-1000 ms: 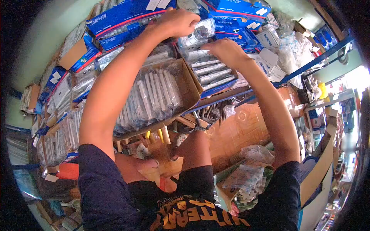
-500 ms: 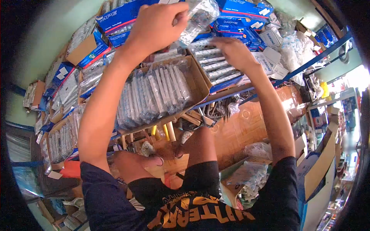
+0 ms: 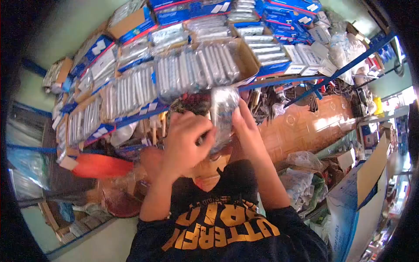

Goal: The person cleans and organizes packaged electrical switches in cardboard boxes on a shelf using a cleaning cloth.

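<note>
Packet between your hands, shelf boxes beyond.
Your left hand [image 3: 185,137] sits left of the plastic packet [image 3: 223,114], right hand [image 3: 247,131] right of it; the open carton [image 3: 205,65] lies behind on the shelf [image 3: 279,81].

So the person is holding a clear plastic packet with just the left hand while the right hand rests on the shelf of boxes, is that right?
Not quite. The head view shows both hands on the clear plastic packet: the left hand grips it from one side and the right hand holds the other side, in front of the chest. Neither hand rests on the shelf of boxes.
</note>
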The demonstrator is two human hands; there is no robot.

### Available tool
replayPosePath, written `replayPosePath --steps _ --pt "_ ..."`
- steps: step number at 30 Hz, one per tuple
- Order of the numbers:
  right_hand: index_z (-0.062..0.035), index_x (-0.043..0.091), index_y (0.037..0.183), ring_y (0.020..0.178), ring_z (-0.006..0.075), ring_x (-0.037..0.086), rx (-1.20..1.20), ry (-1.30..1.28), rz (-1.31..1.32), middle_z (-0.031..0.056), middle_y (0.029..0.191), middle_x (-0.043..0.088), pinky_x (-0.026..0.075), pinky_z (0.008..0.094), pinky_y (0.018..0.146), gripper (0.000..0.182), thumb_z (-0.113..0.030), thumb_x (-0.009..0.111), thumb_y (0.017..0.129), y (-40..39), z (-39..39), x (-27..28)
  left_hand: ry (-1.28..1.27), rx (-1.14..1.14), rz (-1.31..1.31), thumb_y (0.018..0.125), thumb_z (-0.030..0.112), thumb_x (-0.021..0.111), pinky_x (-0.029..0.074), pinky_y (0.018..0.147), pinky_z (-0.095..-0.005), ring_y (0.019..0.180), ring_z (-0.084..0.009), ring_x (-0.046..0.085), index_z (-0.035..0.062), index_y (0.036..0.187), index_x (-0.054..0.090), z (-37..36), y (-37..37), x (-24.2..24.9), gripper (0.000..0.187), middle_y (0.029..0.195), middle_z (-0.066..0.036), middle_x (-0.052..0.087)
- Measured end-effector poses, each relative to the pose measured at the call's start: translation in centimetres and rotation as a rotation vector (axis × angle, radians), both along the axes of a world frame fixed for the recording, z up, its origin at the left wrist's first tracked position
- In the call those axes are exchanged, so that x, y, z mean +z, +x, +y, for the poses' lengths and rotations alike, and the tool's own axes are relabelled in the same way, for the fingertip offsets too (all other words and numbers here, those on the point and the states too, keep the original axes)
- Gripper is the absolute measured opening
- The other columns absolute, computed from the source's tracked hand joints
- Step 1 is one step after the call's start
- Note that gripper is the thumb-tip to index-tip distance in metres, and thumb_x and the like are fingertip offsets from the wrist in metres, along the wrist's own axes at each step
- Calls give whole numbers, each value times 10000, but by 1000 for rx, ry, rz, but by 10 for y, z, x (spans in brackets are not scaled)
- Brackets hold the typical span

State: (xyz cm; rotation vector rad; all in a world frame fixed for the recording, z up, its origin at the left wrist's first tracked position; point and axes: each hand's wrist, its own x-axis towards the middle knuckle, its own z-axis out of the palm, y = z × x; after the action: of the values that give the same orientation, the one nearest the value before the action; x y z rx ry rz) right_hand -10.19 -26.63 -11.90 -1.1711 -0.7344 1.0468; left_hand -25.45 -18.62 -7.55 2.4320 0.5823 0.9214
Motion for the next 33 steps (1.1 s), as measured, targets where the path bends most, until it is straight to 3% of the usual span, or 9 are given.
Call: replayPosePath --steps 3,11,12,16,20,23,27,31,33 --pt "-22 185 1474 1224 176 413 175 47 -221 98 1374 399 346 301 1023 687 -310 542 962 -20 -28 -8 27 -55 17 782 112 673 400 661 -383 725 -258 583 53 782 598 -42 -19 -7 96 778 -67 618" --pt "-55 386 1374 1042 283 610 103 85 1003 165 1326 505 530 433 863 621 -523 280 981 -59 -44 -12 -481 42 -887 871 355 572 384 928 -421 1042 -339 497 -21 1037 564 -89 -51 -16 411 1154 -248 484" --pt "-70 387 1384 1121 334 565 308 277 1185 188 1351 477 492 452 929 648 -556 300 964 -57 -44 -25 -40 115 -474 837 474 602 363 952 -478 1139 -385 418 -34 1089 533 -90 -70 -38 571 1284 -296 360" --pt "-65 349 1414 1268 463 398 474 366 1421 216 1433 368 384 535 1031 707 -577 384 927 -75 -31 -17 65 14 112 820 350 627 298 1021 -561 1210 -454 384 117 1279 529 -115 -57 -22 524 1336 -263 370" --pt "-60 343 1423 1305 324 410 181 124 1319 157 1469 345 335 444 1099 630 -467 429 949 -89 -25 -26 103 161 151 838 300 586 197 1082 -602 1314 -514 260 203 1352 491 -115 -58 -49 531 1442 -304 248" --pt "-57 325 1433 1336 285 370 148 124 380 133 1486 325 319 413 1108 529 -338 369 987 -95 -49 -13 100 270 83 858 312 549 158 1091 -611 1346 -505 221 193 1383 458 -94 -57 -41 546 1482 -304 198" --pt "-45 288 1444 1352 281 345 176 128 717 136 1489 317 297 418 1117 539 -320 359 986 -112 -56 -34 68 385 45 859 260 564 156 1093 -600 1353 -480 231 178 1378 473 -62 -51 -22 534 1486 -260 232" --pt "-40 247 1458 1361 307 325 188 296 251 135 1495 305 258 434 1134 584 -350 376 979 -96 -34 -53 42 301 1 856 242 564 157 1100 -590 1357 -458 245 119 1396 433 -76 -42 -33 569 1474 -262 247" --pt "-34 242 1456 1360 333 315 363 619 876 155 1494 295 231 468 1141 698 -462 438 941 -84 -5 -37 -20 182 77 831 234 595 167 1097 -590 1357 -454 252 137 1399 428 -100 -42 -40 600 1476 -265 242"
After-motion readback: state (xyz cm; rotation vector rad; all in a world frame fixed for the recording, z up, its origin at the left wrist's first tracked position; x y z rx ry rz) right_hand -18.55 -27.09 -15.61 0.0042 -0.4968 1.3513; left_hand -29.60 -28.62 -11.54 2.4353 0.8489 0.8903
